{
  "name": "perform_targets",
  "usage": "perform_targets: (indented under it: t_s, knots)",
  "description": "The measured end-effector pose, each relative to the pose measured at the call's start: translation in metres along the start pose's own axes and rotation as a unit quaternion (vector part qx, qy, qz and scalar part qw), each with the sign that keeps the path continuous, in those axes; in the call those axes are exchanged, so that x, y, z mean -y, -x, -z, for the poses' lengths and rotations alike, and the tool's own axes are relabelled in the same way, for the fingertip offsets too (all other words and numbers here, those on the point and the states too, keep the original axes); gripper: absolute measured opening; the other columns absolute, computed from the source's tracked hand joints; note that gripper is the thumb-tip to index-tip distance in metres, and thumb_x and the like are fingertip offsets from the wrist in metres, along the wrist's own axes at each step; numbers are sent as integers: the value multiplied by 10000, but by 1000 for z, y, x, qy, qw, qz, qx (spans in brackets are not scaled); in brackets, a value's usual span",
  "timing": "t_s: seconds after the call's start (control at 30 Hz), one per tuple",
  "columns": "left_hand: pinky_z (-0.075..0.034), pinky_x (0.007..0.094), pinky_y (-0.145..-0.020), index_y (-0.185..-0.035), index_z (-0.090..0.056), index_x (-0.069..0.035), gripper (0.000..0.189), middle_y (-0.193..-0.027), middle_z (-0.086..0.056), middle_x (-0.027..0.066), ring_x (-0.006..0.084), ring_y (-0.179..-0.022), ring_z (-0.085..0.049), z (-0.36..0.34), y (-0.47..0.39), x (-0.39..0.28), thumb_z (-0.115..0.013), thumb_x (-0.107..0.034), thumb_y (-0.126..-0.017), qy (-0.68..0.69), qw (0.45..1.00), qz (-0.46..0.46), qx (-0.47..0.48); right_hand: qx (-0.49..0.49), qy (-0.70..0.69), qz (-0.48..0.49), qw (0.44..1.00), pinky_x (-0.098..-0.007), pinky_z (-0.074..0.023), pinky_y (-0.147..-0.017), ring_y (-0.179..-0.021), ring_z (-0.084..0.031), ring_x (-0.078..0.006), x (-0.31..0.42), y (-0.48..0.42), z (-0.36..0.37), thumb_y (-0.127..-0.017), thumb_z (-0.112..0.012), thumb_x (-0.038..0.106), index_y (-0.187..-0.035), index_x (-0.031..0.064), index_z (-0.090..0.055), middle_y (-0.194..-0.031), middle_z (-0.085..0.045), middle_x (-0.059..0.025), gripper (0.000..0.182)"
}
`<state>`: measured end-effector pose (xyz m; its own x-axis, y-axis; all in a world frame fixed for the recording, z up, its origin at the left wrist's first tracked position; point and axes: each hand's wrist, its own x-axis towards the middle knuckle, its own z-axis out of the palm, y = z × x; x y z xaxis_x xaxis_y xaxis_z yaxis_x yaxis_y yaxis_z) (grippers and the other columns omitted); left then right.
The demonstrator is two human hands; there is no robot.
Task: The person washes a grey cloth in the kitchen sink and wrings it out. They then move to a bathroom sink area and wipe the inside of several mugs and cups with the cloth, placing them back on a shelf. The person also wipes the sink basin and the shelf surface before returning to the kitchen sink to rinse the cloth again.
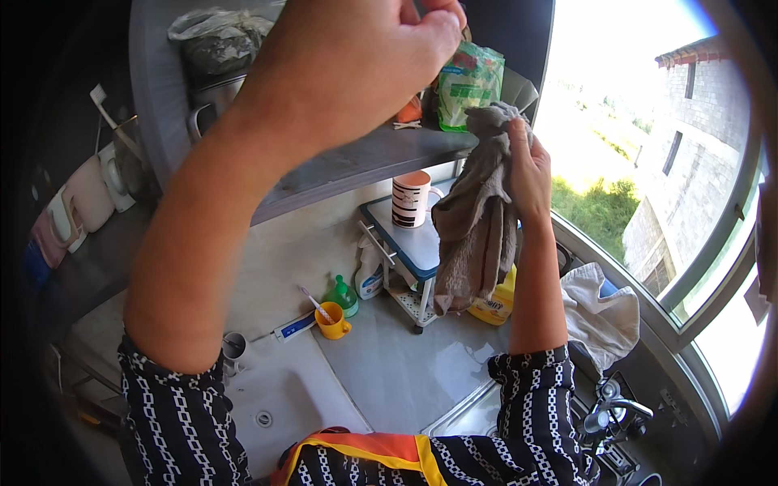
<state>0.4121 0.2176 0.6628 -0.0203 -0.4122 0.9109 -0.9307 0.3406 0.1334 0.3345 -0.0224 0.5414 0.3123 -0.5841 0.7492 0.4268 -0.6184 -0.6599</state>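
Observation:
My right hand (529, 164) grips a crumpled grey-brown cloth (477, 225), which hangs down in folds beside the window. My left hand (389, 48) is raised at the top of the view in front of an open grey shelf unit (364, 152). Its fingers curl, partly cut off by the frame's edge, so I cannot tell whether they hold anything. Just past that hand, a green plastic pouch (471, 91) stands on the shelf, next to a small orange packet (410, 110). Behind the cloth, a striped mug (411, 199) rests on a small blue-edged stand (389, 212).
Below lies a white washbasin (273, 389) beside a grey counter (389, 358). A yellow cup with a toothbrush (333, 322), a green pump bottle (345, 297), a spray bottle (369, 273) and a yellow bottle (495, 301) stand there. At right are a tap (620, 410), a pale cloth (602, 310) and an open window (723, 267).

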Motion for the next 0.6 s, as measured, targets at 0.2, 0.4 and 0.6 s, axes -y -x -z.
perform_targets:
  t_s: [0.2,0.4,0.6]
  knots:
    - [-288,157,-406,-970,-599,-22,167,-625,-561,7,43,-453,-487,89,144,-26,-525,-161,-915,117,962,224,-108,-56,301,93,947,-472,-419,-865,-1060,-504,-405,4,25,-97,-861,-513,572,-758,14,-679,-823,-648,-229,592]
    - [-347,185,-420,-949,-580,-12,139,-611,-532,13,51,-460,-458,112,237,-23,-536,-140,-919,176,889,394,-153,-6,220,212,952,-469,-425,-780,-937,-545,-395,77,106,-190,-842,-602,450,-707,20,-645,-723,-633,-193,453]
    - [-365,192,-431,-934,-577,-10,130,-611,-527,17,63,-455,-449,115,280,-42,-530,-130,-920,177,868,413,-214,-14,68,290,954,-428,-398,-859,-929,-480,-406,108,168,-233,-813,-682,251,-900,-4,-597,-847,-610,-141,283]
